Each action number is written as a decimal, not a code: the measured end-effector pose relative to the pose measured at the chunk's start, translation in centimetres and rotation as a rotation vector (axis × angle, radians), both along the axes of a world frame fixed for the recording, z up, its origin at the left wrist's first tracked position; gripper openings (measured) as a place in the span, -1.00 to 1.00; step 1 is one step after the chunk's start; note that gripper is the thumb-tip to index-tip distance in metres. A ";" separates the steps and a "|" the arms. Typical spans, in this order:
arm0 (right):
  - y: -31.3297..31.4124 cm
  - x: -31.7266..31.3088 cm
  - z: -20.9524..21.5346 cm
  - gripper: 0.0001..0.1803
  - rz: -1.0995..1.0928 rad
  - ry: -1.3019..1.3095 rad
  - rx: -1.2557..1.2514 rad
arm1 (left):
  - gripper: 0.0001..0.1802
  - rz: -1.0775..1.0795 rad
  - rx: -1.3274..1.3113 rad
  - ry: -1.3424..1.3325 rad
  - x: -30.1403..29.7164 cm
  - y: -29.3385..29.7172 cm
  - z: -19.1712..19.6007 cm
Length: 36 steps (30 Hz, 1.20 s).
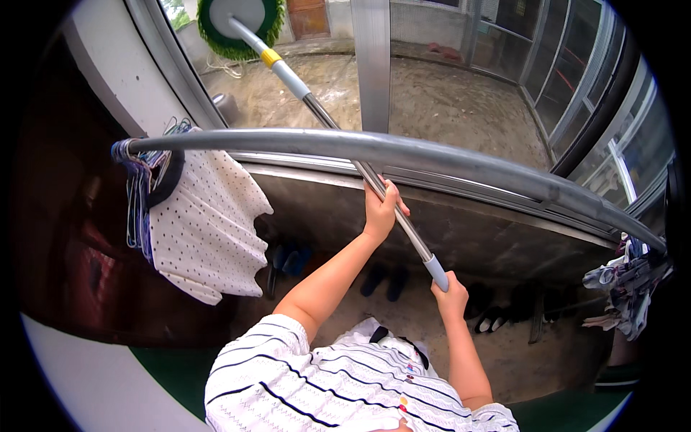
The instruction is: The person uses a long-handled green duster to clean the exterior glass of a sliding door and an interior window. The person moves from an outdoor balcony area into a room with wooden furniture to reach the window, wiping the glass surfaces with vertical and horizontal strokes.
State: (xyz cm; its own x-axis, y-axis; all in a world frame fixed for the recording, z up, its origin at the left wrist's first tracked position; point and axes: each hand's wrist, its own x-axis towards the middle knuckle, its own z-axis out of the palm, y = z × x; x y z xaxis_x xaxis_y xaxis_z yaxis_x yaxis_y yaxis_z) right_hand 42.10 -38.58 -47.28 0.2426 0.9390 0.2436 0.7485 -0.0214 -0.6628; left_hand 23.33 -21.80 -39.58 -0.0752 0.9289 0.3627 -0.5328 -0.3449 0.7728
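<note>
A long-handled mop slants from the upper left down to the lower middle, passing the grey rail. Its round head has a green fringe and lies over the window pane at the upper left. A yellow collar joins the head to the metal pole. My left hand is closed around the pole below the rail. Lower down, my right hand grips the light grey-blue end of the handle.
A thick grey rail crosses in front of the window. From its left end hang a dotted white garment and several hangers; small laundry hangs at the right. Slippers and shoes lie along the low wall.
</note>
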 end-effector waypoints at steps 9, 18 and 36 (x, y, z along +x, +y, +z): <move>-4.9 12.8 4.7 -0.69 0.020 -0.367 -0.005 | -0.83 0.035 -0.331 -0.094 9.7 -4.2 -7.8; -14.9 18.5 2.1 -0.66 -0.067 -0.291 0.046 | -0.80 -0.078 -0.433 -0.007 16.3 -12.1 -7.5; -0.3 2.6 13.0 -0.68 0.087 0.374 0.185 | -0.84 0.306 0.146 0.314 4.3 0.3 18.2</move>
